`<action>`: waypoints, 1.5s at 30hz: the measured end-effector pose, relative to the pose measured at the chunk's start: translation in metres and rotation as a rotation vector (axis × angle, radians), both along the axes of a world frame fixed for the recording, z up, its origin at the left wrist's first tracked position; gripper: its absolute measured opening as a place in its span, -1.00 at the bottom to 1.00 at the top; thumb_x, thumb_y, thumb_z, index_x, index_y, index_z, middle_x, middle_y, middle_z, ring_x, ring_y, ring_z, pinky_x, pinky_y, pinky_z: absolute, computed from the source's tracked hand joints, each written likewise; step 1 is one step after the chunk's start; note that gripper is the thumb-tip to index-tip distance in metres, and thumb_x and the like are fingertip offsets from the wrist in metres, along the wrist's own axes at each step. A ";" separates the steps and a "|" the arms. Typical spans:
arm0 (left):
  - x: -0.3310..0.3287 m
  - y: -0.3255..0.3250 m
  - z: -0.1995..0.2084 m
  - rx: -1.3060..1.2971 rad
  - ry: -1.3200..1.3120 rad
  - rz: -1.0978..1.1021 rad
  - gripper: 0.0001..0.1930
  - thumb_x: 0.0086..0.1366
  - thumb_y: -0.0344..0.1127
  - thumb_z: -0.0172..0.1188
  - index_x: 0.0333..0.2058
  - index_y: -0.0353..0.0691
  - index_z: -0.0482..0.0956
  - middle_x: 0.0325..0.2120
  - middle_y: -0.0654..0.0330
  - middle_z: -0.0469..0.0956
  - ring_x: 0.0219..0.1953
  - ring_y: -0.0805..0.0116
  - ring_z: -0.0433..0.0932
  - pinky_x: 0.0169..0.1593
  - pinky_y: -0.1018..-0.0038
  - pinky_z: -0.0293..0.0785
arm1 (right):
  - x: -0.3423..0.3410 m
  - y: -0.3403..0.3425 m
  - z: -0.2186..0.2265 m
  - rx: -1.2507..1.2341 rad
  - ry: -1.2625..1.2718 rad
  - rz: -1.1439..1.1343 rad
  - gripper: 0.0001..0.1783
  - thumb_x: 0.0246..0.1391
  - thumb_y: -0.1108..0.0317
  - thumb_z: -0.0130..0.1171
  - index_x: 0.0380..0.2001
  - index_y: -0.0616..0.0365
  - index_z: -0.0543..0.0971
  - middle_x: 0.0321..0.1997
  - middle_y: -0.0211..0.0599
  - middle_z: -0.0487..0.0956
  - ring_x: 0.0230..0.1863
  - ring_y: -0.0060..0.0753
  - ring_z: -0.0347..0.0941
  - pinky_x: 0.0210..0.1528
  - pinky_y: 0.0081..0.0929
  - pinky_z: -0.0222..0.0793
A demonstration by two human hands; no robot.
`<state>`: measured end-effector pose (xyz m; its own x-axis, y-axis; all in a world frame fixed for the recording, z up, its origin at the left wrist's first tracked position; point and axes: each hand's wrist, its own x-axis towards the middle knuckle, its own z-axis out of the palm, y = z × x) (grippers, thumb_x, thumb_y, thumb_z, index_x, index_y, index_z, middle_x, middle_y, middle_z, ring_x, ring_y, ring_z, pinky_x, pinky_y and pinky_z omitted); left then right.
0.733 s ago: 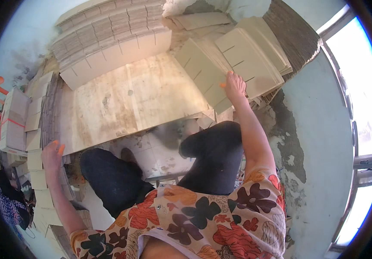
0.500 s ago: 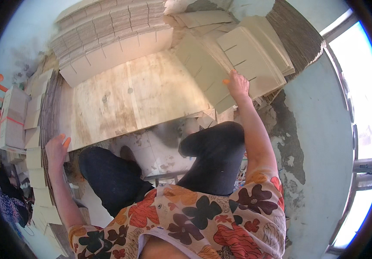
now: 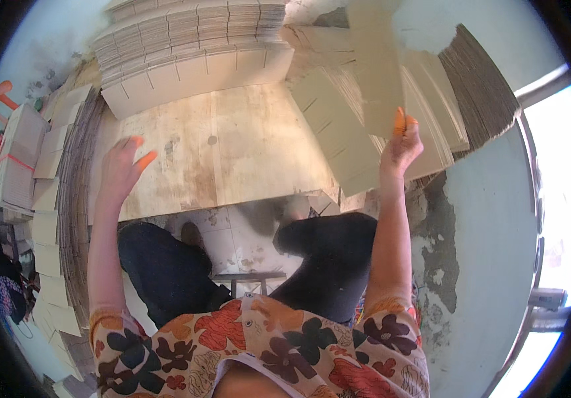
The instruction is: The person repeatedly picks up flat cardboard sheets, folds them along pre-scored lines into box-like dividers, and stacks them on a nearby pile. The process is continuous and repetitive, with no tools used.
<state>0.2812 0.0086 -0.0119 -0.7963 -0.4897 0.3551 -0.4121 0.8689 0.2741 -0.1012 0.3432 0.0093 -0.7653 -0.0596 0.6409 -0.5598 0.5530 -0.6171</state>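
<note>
My right hand (image 3: 402,149) grips the lower end of a cardboard sheet (image 3: 375,66), which stands lifted above the pile and is smeared by motion. Orange coverings show on the fingertips of both hands. Beneath the raised sheet lie fanned cardboard sheets (image 3: 328,109) with slits cut in them. Over the left part of the wooden board (image 3: 232,152), my left hand (image 3: 121,169) is held with thumb and fingers apart and nothing in it.
Stacked slotted cardboard (image 3: 192,69) stands along the board's far edge. More cardboard stacks (image 3: 76,152) line the left, beside a white box (image 3: 20,159) with a red strap. A darker cardboard stack (image 3: 477,86) leans by the right wall. Another person's patterned clothing (image 3: 0,282) shows far left.
My right hand has taken a cardboard sheet up off the right pile. My left hand has moved from the board's near left corner up over the board, its fingers spreading.
</note>
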 end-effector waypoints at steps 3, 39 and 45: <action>-0.071 -0.021 -0.005 -0.001 0.115 -0.055 -0.66 0.09 -0.23 0.30 -0.26 -0.34 0.48 -0.27 -0.04 0.52 -0.17 -0.02 0.48 -0.11 0.21 0.41 | 0.020 -0.040 0.018 -0.069 -0.011 0.133 -0.76 -0.03 0.38 0.32 -0.29 0.21 0.53 -0.52 -0.23 0.52 -0.53 -0.34 0.37 -0.38 -0.52 0.34; -0.303 -0.027 -0.050 -0.284 0.150 -0.472 -0.89 -0.06 -0.55 0.15 -0.49 -0.28 0.44 -0.56 0.11 0.49 -0.34 0.20 0.50 -0.34 0.35 0.49 | 0.027 -0.144 -0.039 0.176 -0.002 0.354 -0.29 0.07 0.58 0.16 0.28 0.05 0.19 -0.20 -0.10 0.61 -0.44 -0.46 0.54 -0.37 -0.51 0.47; -0.286 0.008 -0.026 -0.310 0.254 -0.575 -0.87 -0.06 -0.52 0.13 -0.45 -0.29 0.45 -0.56 0.16 0.45 -0.38 0.26 0.47 -0.35 0.42 0.47 | 0.032 -0.140 -0.042 0.334 -0.042 0.351 -0.27 0.09 0.54 0.11 0.31 0.02 0.14 -0.35 -0.19 0.58 -0.54 -0.31 0.48 -0.48 -0.43 0.45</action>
<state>-0.0052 0.0165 -0.0378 -0.7727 0.1386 0.6195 0.1807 0.9835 0.0053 -0.0695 0.2037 -0.0325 -0.6870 -0.5161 0.5115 -0.7264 0.5066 -0.4645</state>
